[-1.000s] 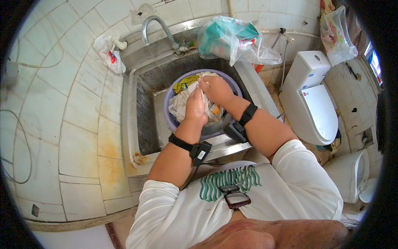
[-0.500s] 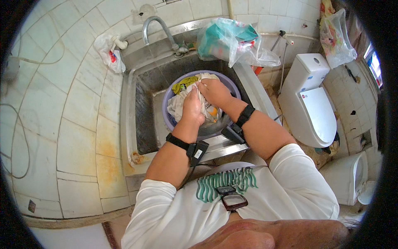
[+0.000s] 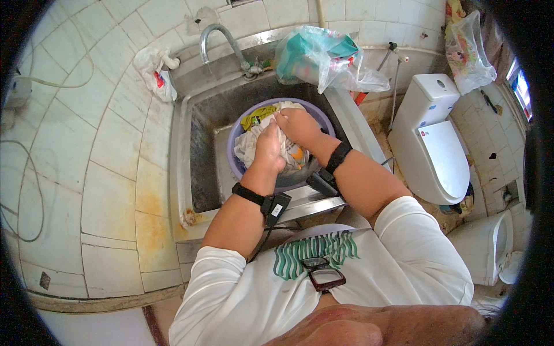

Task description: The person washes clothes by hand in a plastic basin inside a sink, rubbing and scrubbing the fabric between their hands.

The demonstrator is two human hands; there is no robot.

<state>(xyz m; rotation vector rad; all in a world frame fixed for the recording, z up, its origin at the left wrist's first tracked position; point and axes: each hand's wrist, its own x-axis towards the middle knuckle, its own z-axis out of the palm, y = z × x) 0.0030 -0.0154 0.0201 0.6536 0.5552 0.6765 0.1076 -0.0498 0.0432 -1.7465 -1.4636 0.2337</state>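
Observation:
A purple plastic basin (image 3: pixel 235 164) sits in a steel sink (image 3: pixel 199 173) and is filled with wet laundry. My left hand (image 3: pixel 269 149) and my right hand (image 3: pixel 298 127) are both closed on a bunched white cloth (image 3: pixel 249 144) over the basin, pressed close together. A yellow-green garment (image 3: pixel 255 116) lies at the far side of the basin. Both wrists wear black bands with small devices.
A curved tap (image 3: pixel 216 37) rises behind the sink. A clear bag of teal items (image 3: pixel 320 55) rests on the sink's right ledge and a white bag (image 3: pixel 154 72) on the left. A white toilet (image 3: pixel 441 150) stands to the right. Tiled walls surround the sink.
Both hands stay on the white cloth and shift slightly while working it; the view has drifted a little.

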